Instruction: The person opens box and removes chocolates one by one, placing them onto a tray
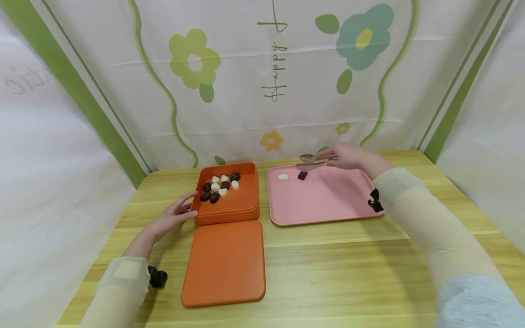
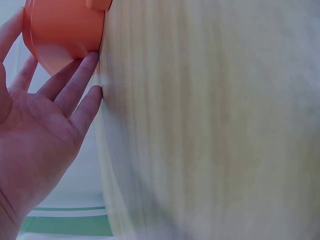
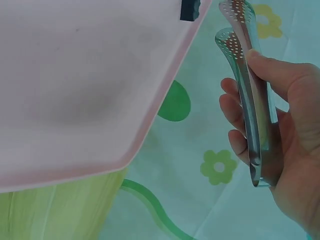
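My right hand (image 1: 348,156) grips metal tongs (image 3: 256,100) with perforated ends, thumb on one arm and fingers round the other. The tips stand slightly apart with nothing between them, over the far edge of the pink tray (image 1: 320,200). Close by the tips on the tray lie a dark square chocolate (image 1: 302,176) and a white oval piece (image 1: 283,177). My left hand (image 1: 172,216) has its fingers spread along the left side of the orange box (image 2: 67,30), fingertips at its wall. Inside that box sit several dark and white chocolates (image 1: 215,197).
An orange lid (image 1: 225,264) lies flat in front of the box on the wooden table (image 1: 336,273). The tray stands just right of the box. A cloth with printed flowers (image 1: 194,61) hangs behind the table's far edge.
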{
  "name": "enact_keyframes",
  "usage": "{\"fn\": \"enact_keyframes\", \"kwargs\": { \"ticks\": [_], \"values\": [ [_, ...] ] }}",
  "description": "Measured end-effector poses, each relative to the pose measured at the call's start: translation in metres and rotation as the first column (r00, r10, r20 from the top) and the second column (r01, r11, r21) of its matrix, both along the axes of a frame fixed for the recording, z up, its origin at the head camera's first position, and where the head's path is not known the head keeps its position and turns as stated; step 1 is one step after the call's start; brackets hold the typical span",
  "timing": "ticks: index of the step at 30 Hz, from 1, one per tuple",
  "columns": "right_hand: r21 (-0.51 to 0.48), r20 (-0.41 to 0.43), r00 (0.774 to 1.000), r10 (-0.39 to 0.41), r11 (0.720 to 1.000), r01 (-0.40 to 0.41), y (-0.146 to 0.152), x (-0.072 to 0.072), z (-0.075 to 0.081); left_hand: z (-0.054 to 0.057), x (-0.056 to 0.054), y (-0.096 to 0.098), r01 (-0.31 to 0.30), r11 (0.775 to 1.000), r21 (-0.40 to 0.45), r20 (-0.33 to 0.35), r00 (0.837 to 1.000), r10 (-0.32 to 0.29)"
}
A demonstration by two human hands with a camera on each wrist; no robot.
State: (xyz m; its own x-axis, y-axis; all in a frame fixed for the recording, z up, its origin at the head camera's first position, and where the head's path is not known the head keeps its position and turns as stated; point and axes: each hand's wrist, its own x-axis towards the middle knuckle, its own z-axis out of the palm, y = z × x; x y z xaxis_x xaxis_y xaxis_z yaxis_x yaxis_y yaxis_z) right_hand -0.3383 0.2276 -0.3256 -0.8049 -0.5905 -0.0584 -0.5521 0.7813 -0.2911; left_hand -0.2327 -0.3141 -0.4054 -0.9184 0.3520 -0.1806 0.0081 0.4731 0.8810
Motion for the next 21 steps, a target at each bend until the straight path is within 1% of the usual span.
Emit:
{"fn": "enact_keyframes", "kwargs": {
  "ticks": [6,9,12,19,21],
  "values": [
    [0.007,-0.012,0.999,0.035,0.999,-0.035,-0.008,0.006,0.011,-0.001,0.001,-0.001,-0.006,1.000,-0.011,-0.005,1.000,0.006],
    [0.011,-0.021,0.999,0.036,0.999,-0.036,-0.012,0.010,0.014,-0.003,0.001,-0.001,-0.001,1.000,-0.015,-0.010,1.000,0.001],
    [0.016,-0.027,0.999,0.027,1.000,-0.026,-0.016,0.013,0.017,-0.003,0.001,-0.001,0.000,1.000,-0.012,-0.011,1.000,0.000],
    [0.011,-0.068,0.997,0.038,0.999,-0.037,-0.026,0.018,0.021,-0.001,0.000,0.000,-0.011,1.000,-0.009,0.002,1.000,0.011],
    [0.011,-0.068,0.997,0.039,0.999,-0.038,-0.031,0.019,0.022,-0.001,0.000,0.000,-0.011,1.000,-0.010,0.003,1.000,0.011]
  ]
}}
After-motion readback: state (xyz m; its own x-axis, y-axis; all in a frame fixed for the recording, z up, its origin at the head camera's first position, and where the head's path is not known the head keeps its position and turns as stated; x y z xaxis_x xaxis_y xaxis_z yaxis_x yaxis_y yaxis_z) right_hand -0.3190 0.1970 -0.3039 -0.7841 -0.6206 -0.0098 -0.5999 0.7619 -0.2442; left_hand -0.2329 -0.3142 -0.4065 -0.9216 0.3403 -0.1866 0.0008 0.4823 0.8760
